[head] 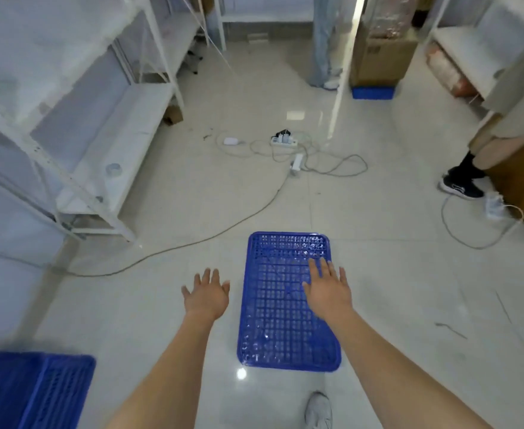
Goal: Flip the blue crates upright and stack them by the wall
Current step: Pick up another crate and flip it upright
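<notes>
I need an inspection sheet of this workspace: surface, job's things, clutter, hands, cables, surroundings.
Surface: glossy tiled floor.
Job's things: blue crate lying bottom-up on the floor; more blue crates at lower left.
Clutter: small debris on the tiles.
Hands: left hand open, above bare floor; right hand open, over the crate, contact unclear.
Cables: power strip with loose cords across the floor.
Surroundings: white shelving, cardboard box, two bystanders' legs.

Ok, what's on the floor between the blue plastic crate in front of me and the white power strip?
Head view: only glossy floor tiles between the blue plastic crate and white power strip.
</notes>
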